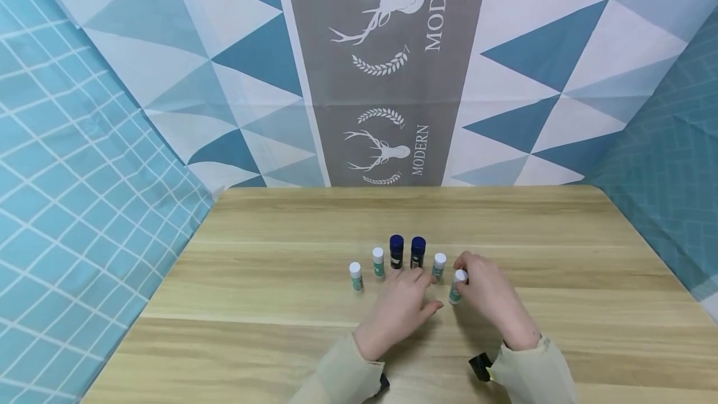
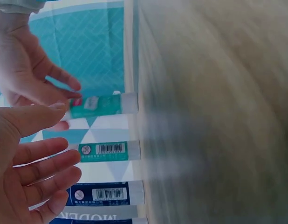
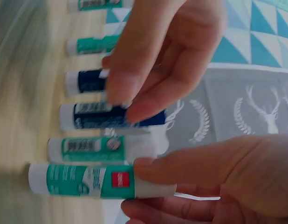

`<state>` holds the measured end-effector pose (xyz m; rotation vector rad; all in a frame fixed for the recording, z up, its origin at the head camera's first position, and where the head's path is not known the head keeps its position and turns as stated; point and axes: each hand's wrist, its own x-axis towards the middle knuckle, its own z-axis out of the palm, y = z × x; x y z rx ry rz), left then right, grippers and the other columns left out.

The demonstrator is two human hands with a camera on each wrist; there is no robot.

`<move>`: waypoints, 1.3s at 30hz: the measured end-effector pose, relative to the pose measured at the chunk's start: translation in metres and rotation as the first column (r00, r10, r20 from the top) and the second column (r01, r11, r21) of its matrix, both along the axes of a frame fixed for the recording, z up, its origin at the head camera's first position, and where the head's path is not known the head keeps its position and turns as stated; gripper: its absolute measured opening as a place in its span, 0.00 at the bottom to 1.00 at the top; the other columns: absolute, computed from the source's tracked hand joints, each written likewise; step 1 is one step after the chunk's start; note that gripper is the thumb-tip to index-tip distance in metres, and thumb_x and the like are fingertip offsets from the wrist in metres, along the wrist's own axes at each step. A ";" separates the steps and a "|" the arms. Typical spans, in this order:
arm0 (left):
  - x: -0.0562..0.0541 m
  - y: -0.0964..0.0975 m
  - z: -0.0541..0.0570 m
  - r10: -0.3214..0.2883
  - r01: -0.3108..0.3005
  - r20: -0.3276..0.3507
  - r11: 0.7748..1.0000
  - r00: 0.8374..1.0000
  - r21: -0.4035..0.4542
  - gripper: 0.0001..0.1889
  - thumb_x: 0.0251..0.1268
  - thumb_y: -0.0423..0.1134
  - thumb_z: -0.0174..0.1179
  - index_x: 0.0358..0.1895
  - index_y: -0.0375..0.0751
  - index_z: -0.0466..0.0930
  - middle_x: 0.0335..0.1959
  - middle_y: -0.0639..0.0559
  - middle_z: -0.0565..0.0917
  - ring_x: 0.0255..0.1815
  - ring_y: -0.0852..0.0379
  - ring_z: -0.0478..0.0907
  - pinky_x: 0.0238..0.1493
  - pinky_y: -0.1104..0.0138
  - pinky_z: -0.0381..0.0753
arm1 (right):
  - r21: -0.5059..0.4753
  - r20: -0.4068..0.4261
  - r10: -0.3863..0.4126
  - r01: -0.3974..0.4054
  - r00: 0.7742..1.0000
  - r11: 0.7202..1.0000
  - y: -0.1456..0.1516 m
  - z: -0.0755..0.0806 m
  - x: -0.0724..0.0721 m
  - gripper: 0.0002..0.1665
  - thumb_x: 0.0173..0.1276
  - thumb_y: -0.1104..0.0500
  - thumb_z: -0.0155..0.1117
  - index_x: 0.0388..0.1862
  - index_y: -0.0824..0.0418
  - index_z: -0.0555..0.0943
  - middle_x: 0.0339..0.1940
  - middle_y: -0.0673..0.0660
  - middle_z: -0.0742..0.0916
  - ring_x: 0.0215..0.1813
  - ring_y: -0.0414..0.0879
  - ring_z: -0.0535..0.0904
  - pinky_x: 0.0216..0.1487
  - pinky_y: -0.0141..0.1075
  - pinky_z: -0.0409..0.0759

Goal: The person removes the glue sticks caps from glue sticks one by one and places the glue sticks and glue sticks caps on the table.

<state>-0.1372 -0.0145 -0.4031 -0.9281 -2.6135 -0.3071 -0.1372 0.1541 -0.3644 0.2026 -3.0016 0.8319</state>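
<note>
My right hand (image 1: 493, 288) pinches the white cap of a green glue stick (image 1: 454, 295) at the right end of an arc of glue sticks. That stick stands slightly tilted, and its red label patch shows in the right wrist view. My left hand (image 1: 399, 305) hovers in front of the arc, fingers spread and relaxed, with nothing in its grasp. Beside the held stick stands another green glue stick (image 1: 438, 272). Two navy glue sticks, the left one (image 1: 396, 252) and the right one (image 1: 417, 248), stand upright in the middle, partly behind my left fingers.
Two more green glue sticks stand upright on the left of the arc, an inner one (image 1: 378, 264) and an outer one (image 1: 356, 279). All are on a wooden table (image 1: 252, 279). A patterned cloth (image 1: 387, 92) hangs behind the table's far edge.
</note>
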 end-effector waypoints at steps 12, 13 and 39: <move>0.002 0.002 -0.003 -0.022 0.024 -0.045 0.998 0.999 0.053 0.16 0.53 0.55 0.62 0.38 0.49 0.77 0.33 0.61 0.79 0.34 0.66 0.76 0.39 0.71 0.72 | -0.071 -0.094 0.032 -0.038 0.995 0.997 -0.007 0.013 0.015 0.08 0.54 0.62 0.67 0.32 0.60 0.77 0.21 0.49 0.78 0.23 0.39 0.70 0.24 0.31 0.69; 0.002 0.002 -0.002 -0.025 0.028 -0.058 0.997 0.998 0.065 0.15 0.53 0.54 0.62 0.38 0.49 0.77 0.33 0.61 0.79 0.33 0.66 0.75 0.37 0.72 0.72 | -0.074 -0.098 0.032 -0.039 0.995 0.996 -0.008 0.014 0.016 0.09 0.54 0.62 0.67 0.33 0.60 0.77 0.20 0.48 0.78 0.23 0.38 0.70 0.23 0.30 0.68; -0.006 -0.026 0.040 -0.021 0.062 -0.192 0.976 0.981 0.209 0.10 0.51 0.43 0.65 0.37 0.48 0.78 0.32 0.59 0.77 0.31 0.62 0.71 0.32 0.71 0.67 | -0.425 -0.020 0.105 -0.104 0.994 0.899 -0.018 0.027 0.012 0.16 0.58 0.54 0.66 0.43 0.60 0.79 0.34 0.53 0.83 0.34 0.41 0.78 0.35 0.30 0.78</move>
